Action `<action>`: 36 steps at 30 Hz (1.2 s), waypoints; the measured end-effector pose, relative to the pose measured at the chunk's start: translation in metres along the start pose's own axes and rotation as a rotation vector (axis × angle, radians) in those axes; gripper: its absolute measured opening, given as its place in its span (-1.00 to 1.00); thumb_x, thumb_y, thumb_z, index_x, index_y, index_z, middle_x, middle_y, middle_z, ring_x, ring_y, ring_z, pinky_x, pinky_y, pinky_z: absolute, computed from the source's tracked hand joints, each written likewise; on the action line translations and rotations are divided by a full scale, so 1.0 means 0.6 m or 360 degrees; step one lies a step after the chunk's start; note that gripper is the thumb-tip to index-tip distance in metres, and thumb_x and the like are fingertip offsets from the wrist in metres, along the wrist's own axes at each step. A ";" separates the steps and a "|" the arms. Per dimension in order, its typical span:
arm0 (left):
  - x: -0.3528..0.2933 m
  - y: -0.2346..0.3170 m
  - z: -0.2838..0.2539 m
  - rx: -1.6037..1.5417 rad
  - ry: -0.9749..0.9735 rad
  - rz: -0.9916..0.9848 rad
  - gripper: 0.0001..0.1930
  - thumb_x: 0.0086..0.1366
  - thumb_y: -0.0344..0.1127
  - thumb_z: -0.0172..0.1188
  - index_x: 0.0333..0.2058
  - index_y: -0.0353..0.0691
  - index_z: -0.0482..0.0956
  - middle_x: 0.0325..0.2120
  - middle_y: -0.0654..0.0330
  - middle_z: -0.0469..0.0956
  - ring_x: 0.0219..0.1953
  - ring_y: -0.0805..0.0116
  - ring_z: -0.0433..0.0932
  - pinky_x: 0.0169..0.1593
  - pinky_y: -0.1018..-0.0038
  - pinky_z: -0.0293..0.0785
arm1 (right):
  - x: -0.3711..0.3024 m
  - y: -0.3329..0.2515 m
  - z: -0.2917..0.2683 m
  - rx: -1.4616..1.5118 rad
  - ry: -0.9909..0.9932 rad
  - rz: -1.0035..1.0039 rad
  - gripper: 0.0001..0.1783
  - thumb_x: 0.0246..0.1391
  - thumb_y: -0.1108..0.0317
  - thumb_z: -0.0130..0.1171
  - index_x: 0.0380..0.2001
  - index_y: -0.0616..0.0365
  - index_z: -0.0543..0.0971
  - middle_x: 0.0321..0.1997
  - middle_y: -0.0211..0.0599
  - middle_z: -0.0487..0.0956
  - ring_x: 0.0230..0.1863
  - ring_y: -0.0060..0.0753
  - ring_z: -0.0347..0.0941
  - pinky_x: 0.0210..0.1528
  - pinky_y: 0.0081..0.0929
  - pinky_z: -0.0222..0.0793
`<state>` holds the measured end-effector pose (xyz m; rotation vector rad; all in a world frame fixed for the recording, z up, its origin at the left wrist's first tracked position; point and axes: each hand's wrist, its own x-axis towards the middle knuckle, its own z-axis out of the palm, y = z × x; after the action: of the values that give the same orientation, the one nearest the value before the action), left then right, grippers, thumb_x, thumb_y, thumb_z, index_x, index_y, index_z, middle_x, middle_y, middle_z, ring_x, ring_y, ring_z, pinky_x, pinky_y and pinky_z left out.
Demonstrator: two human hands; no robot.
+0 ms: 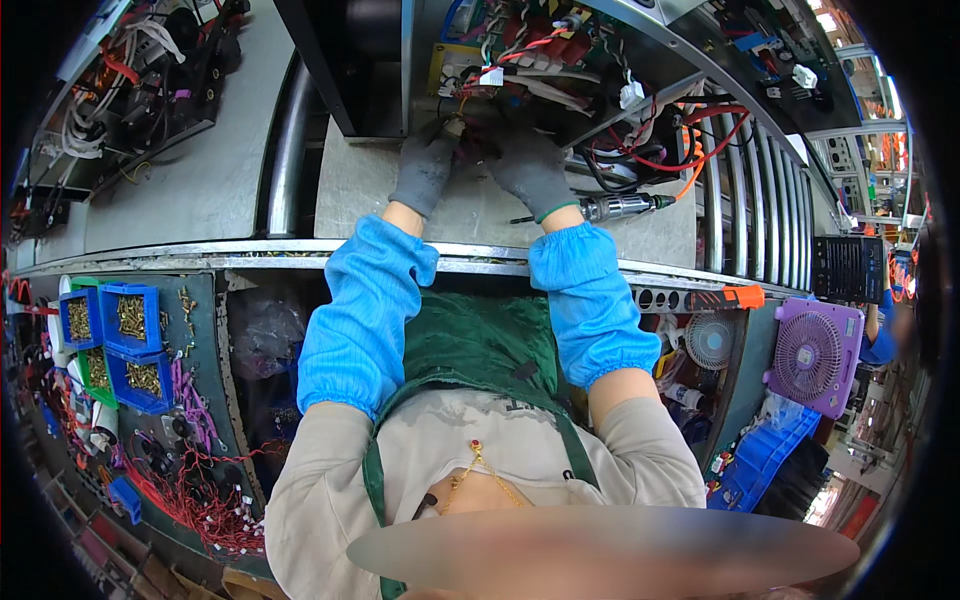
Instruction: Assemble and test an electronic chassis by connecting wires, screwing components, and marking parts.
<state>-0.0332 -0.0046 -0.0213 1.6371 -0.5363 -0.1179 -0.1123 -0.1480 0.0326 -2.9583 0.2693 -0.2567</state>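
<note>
Both my hands wear grey work gloves and reach into the lower front of an open metal equipment case (405,70) full of wiring. At its fingertips my left hand (425,172) is closed on a small pale wire connector (455,127), from which thin yellow-orange wires rise. My right hand (533,172) is close beside it, its fingers lost in dark shadow among the wires. Above the hands hang a white plug (491,76) and a second white plug (631,95) on twisted leads. A power screwdriver (625,207) lies beside my right wrist, its bit pointing left.
Metal rollers (745,200) run right of the work plate. Another wired unit (150,90) stands at the left. Blue bins (137,318) of brass screws and bundled red wires (200,510) are at lower left. An orange-handled tool (725,298) and a purple fan (815,357) sit at right.
</note>
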 end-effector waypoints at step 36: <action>0.008 0.022 0.019 0.0716 0.0103 0.0562 -0.61 0.00 -0.37 0.14 -0.13 -0.27 0.45 -0.34 -0.05 0.53 -0.29 -0.09 0.49 -0.19 0.16 0.43 | -0.049 0.055 -0.053 0.0377 0.0902 0.0286 -0.70 -0.03 0.13 0.13 -0.20 -0.11 0.59 -0.34 -0.15 0.59 -0.37 -0.02 0.52 -0.35 -0.22 0.44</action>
<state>-0.0366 -0.0175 -0.0093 1.9410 -0.8360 0.3387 -0.1523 -0.1791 0.0533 -2.5455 0.5246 -1.0217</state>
